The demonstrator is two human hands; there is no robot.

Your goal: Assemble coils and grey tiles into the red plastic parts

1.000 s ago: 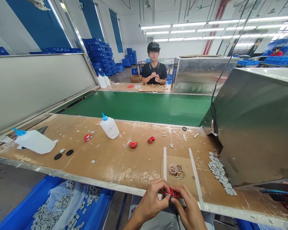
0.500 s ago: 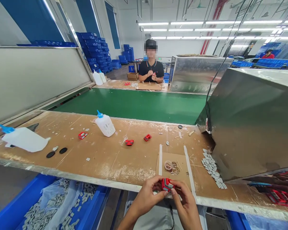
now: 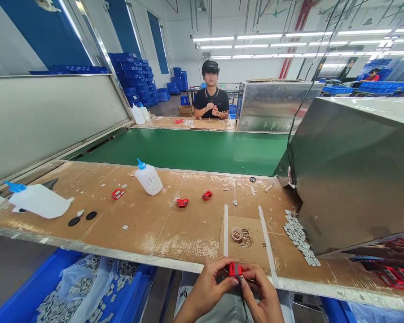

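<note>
A small red plastic piece with a grey band (image 3: 235, 270) is held between both my hands just in front of the bench edge. My left hand (image 3: 209, 286) grips its left side between thumb and fingers. On the other side, the thumb and fingertips of my right hand (image 3: 261, 290) press against it. Just beyond my hands, a cardboard sheet (image 3: 234, 258) bears a small round tub (image 3: 236, 233) and several brown rings (image 3: 246, 240). Similar red pieces lie farther back, one with dark parts (image 3: 182, 202) and another (image 3: 207, 195) to its right.
White bottles with blue tips, one standing (image 3: 149, 179) and one lying (image 3: 42, 201), are on the left. Grey flat pieces (image 3: 294, 231) lie beside a metal housing (image 3: 350, 179). Beyond runs a green belt (image 3: 188, 146), with a person (image 3: 211, 101) seated behind it.
The red piece has been turned in my fingers, so a different side with the grey band faces me. Both hands stay closed on it, slightly lower in view.
</note>
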